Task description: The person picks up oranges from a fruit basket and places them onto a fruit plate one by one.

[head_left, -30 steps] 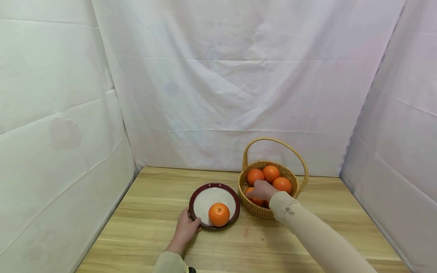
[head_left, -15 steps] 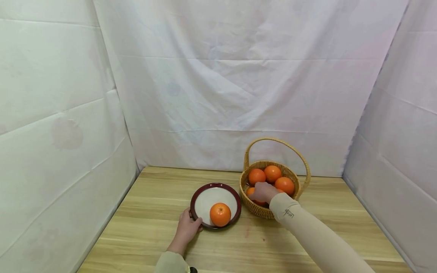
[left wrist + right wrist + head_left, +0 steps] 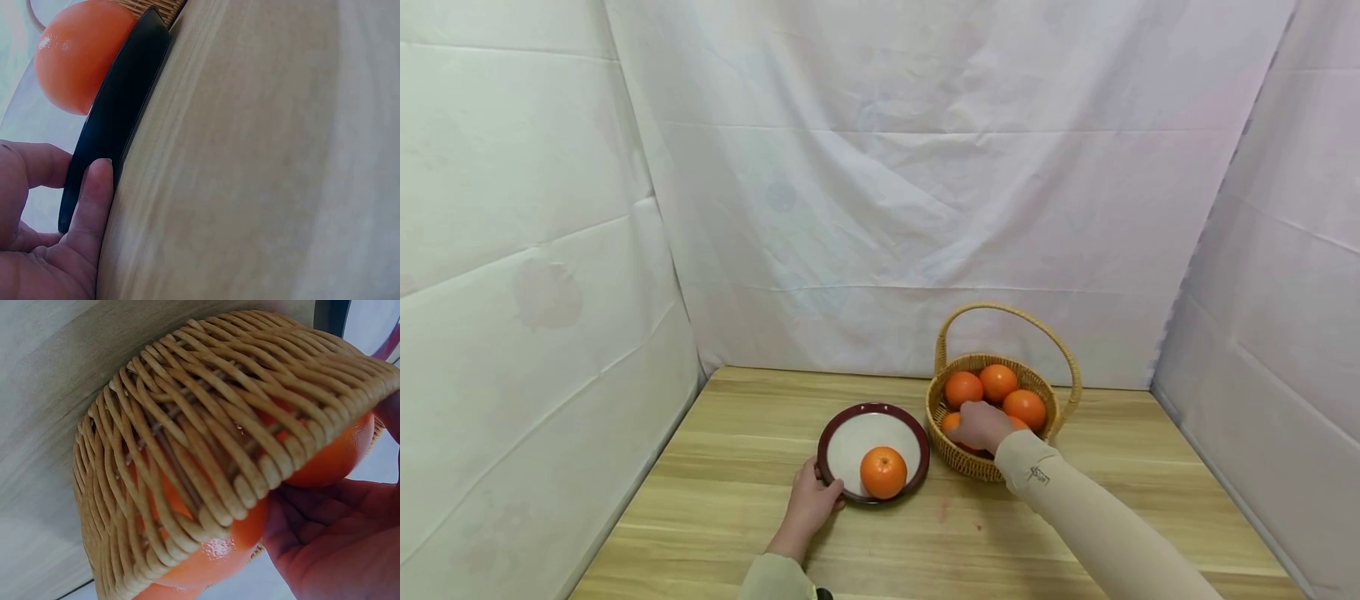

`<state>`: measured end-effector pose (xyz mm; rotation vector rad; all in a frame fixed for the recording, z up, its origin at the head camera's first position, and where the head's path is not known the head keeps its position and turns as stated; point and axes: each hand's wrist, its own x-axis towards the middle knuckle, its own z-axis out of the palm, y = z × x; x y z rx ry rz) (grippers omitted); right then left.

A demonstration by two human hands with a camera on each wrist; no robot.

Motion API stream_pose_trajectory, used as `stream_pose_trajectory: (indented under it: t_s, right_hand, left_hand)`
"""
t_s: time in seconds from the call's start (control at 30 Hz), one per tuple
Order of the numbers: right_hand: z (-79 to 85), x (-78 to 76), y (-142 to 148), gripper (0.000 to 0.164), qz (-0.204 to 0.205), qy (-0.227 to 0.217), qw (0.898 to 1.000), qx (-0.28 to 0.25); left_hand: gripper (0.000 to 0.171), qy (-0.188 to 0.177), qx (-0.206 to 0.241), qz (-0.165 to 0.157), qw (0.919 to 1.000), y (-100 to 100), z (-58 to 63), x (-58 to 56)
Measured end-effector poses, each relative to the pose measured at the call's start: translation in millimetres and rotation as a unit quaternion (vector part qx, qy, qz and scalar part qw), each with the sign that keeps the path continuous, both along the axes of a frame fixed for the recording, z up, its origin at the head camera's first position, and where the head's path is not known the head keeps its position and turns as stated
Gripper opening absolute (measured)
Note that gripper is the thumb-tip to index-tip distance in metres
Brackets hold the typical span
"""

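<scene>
My left hand (image 3: 808, 504) pinches the near-left rim of a white plate (image 3: 857, 435) with a dark red border. In the left wrist view, thumb and fingers sit on either side of the plate's dark outer wall (image 3: 119, 106). One orange (image 3: 883, 473) rests on the plate's near right part. To the right, my right hand (image 3: 983, 426) reaches down into a wicker basket (image 3: 964, 463) of oranges. Its fingers curl round an orange (image 3: 331, 456) at the basket's left side; the fingertips are mostly hidden behind the fruit and basket rim.
Several other oranges (image 3: 1024, 408) lie in the basket. Its tall handle (image 3: 1003, 308) arches over the far side. Plate and basket stand close together on the wooden table (image 3: 737, 450). White cloth (image 3: 865, 208) hangs behind and on both sides.
The head view has shifted very slightly. My right hand stays inside the basket, its sleeve turned a little, and my left hand keeps its place at the plate.
</scene>
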<state>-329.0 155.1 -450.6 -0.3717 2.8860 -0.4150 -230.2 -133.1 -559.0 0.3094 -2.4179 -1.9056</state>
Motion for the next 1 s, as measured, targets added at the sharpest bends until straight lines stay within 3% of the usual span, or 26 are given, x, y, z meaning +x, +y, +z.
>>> stream_pose_trajectory:
  t_s: [0.57,0.87,1.0]
  right_hand:
    - [-14.5,1.2,5.1,0.024,-0.003,0.085,0.996,-0.021]
    - [-24.6,1.4,7.7,0.062,0.013,0.167,0.986,0.018]
    - [-25.8,2.1,7.5,0.064,0.018,0.194,0.981,0.015]
  left_hand:
    - [0.06,0.0,-0.006,0.001,1.0,0.1,0.1,-0.7]
    - [0.061,-0.003,-0.009,0.001,1.0,-0.2,0.7,-1.1]
    - [0.061,-0.005,-0.007,0.002,1.0,-0.8,-1.1,-2.0]
